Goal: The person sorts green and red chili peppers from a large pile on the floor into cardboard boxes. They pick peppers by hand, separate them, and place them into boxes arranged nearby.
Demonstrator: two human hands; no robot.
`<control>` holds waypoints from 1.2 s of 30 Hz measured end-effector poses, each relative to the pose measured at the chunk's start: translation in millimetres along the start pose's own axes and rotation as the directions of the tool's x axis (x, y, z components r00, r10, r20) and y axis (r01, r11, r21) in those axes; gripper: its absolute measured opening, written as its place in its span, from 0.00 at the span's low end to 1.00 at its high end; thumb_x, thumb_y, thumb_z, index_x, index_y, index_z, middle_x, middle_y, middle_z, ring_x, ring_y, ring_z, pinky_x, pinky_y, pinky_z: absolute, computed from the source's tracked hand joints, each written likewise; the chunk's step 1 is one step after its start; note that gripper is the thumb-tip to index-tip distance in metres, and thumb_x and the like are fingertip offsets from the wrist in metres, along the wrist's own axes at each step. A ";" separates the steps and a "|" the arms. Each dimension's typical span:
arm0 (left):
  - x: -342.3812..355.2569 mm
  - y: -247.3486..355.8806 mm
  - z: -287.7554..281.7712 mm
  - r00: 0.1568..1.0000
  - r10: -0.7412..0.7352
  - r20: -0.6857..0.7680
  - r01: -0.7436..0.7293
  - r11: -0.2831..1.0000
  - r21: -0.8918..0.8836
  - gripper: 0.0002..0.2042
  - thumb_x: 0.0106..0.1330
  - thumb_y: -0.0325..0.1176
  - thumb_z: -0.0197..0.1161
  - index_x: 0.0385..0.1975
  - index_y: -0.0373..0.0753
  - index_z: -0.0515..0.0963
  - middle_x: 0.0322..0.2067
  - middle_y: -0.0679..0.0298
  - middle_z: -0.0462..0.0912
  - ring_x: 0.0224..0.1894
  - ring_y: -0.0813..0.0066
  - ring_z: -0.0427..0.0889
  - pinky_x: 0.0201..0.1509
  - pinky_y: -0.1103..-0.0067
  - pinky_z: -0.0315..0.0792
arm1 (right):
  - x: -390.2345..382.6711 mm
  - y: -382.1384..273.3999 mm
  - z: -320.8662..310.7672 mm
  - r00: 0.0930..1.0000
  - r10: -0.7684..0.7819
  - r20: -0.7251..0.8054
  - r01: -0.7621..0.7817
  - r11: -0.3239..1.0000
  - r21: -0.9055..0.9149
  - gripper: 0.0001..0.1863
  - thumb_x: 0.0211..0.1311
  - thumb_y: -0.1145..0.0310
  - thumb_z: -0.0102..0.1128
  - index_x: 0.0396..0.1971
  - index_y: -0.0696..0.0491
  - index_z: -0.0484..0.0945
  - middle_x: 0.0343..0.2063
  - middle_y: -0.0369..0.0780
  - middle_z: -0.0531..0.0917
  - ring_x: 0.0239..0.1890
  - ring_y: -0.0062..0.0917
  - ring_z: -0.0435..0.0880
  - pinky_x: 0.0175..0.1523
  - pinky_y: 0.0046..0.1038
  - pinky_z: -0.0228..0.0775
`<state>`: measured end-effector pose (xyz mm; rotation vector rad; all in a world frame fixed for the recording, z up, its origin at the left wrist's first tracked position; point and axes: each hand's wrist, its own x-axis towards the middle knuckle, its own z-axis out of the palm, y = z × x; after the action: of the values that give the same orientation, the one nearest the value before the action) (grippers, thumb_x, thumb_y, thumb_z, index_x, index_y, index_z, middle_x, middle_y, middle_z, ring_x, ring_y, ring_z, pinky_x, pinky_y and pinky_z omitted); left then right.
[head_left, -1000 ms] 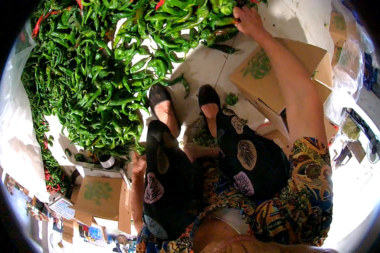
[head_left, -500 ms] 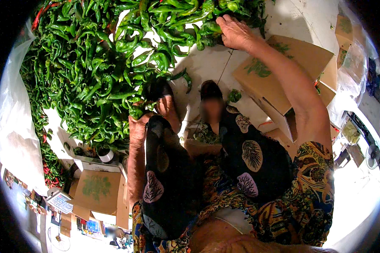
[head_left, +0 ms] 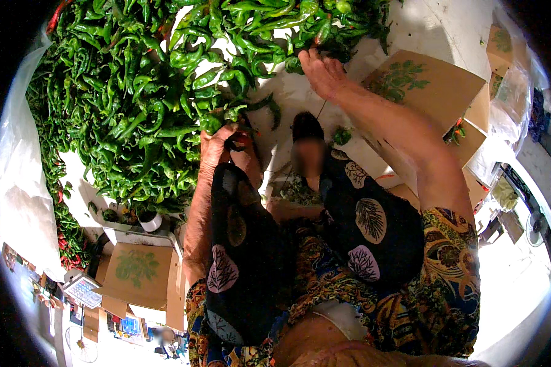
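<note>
A wide spread of green chilli peppers [head_left: 116, 92], with a few red ones, covers the upper left of the white tiled floor [head_left: 422, 24]. My left hand [head_left: 217, 144], beside my left knee and foot, grips green peppers at the pile's lower edge. At the top centre, my right hand [head_left: 322, 74] reaches to the pile's near edge with bent fingers against the peppers; what they hold is hidden. A loose leafy green clump [head_left: 341, 136] lies beside my right shoe [head_left: 307, 127].
Cardboard boxes stand at right [head_left: 428, 82] and lower left [head_left: 134, 269]. A clear plastic sheet [head_left: 21, 183] runs along the left. A white cup [head_left: 150, 222], a calculator-like device [head_left: 82, 290], plastic wrapping [head_left: 508, 116] and a black fan [head_left: 536, 226] are also in view.
My right hand has moved left and down along the pile's edge. My left hand has risen from beside my knee toward my left foot, with green peppers in it.
</note>
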<state>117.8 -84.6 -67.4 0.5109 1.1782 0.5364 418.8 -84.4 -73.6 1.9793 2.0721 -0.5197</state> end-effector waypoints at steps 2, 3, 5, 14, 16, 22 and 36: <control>-0.3 -6.5 -4.4 1.000 -0.025 0.005 0.025 0.997 -0.072 0.19 0.53 0.23 0.63 0.46 0.31 0.71 0.32 0.57 0.81 0.27 0.68 0.82 0.30 0.76 0.78 | -0.8 0.7 5.1 0.999 0.046 0.004 -0.046 0.996 -0.072 0.13 0.51 0.76 0.54 0.38 0.52 0.65 0.36 0.46 0.73 0.37 0.40 0.80 0.32 0.37 0.74; 3.3 -15.2 -8.2 1.000 -0.003 0.014 0.005 0.991 -0.130 0.20 0.53 0.22 0.63 0.47 0.31 0.71 0.32 0.56 0.81 0.26 0.67 0.82 0.29 0.75 0.78 | -0.6 9.0 9.6 0.999 0.036 -0.033 -0.039 0.994 -0.098 0.12 0.54 0.74 0.52 0.39 0.52 0.66 0.37 0.45 0.73 0.38 0.40 0.80 0.34 0.38 0.74; 4.0 -20.1 -12.1 1.000 -0.022 0.011 0.023 0.983 -0.183 0.21 0.52 0.22 0.63 0.48 0.31 0.70 0.32 0.55 0.82 0.26 0.65 0.82 0.28 0.74 0.78 | -2.3 8.0 -4.7 0.990 0.133 0.050 -0.130 0.990 -0.057 0.16 0.61 0.71 0.47 0.50 0.46 0.67 0.42 0.46 0.71 0.46 0.42 0.75 0.43 0.42 0.72; -2.8 -17.0 -6.9 0.995 -0.080 -0.061 0.067 0.978 -0.196 0.18 0.51 0.24 0.62 0.44 0.32 0.74 0.32 0.55 0.82 0.27 0.66 0.82 0.29 0.74 0.78 | 2.2 27.5 7.2 0.992 -0.108 -0.066 0.102 0.992 -0.079 0.20 0.50 0.77 0.50 0.45 0.48 0.74 0.40 0.43 0.71 0.46 0.39 0.70 0.47 0.39 0.66; -1.4 -17.1 -10.2 0.986 -0.149 -0.073 0.133 0.974 -0.186 0.17 0.51 0.24 0.62 0.44 0.32 0.74 0.32 0.55 0.83 0.28 0.66 0.82 0.30 0.74 0.78 | 7.1 30.7 6.5 0.968 -0.202 -0.147 0.196 0.979 -0.051 0.20 0.47 0.79 0.51 0.43 0.48 0.74 0.39 0.42 0.70 0.47 0.38 0.69 0.47 0.39 0.66; 4.9 -31.0 -12.7 0.993 -0.107 -0.039 0.096 0.971 -0.220 0.20 0.51 0.23 0.62 0.47 0.33 0.72 0.33 0.55 0.82 0.30 0.65 0.82 0.31 0.73 0.78 | 12.0 40.5 6.2 0.944 -0.241 -0.225 0.222 0.969 -0.108 0.19 0.41 0.76 0.58 0.39 0.50 0.73 0.41 0.40 0.73 0.42 0.35 0.72 0.37 0.35 0.71; -25.4 107.2 69.6 0.921 0.210 0.327 -0.101 0.941 -0.322 0.23 0.52 0.21 0.58 0.51 0.32 0.67 0.47 0.49 0.76 0.50 0.57 0.76 0.56 0.68 0.68 | 8.9 -6.3 -148.6 0.804 -0.581 0.129 -0.389 -0.349 0.853 0.21 0.66 0.63 0.46 0.55 0.58 0.65 0.49 0.50 0.77 0.50 0.35 0.78 0.50 0.32 0.72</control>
<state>163.3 -24.9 39.1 0.4203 0.6933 0.7150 423.6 -16.3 58.8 1.1803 0.9157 -3.4452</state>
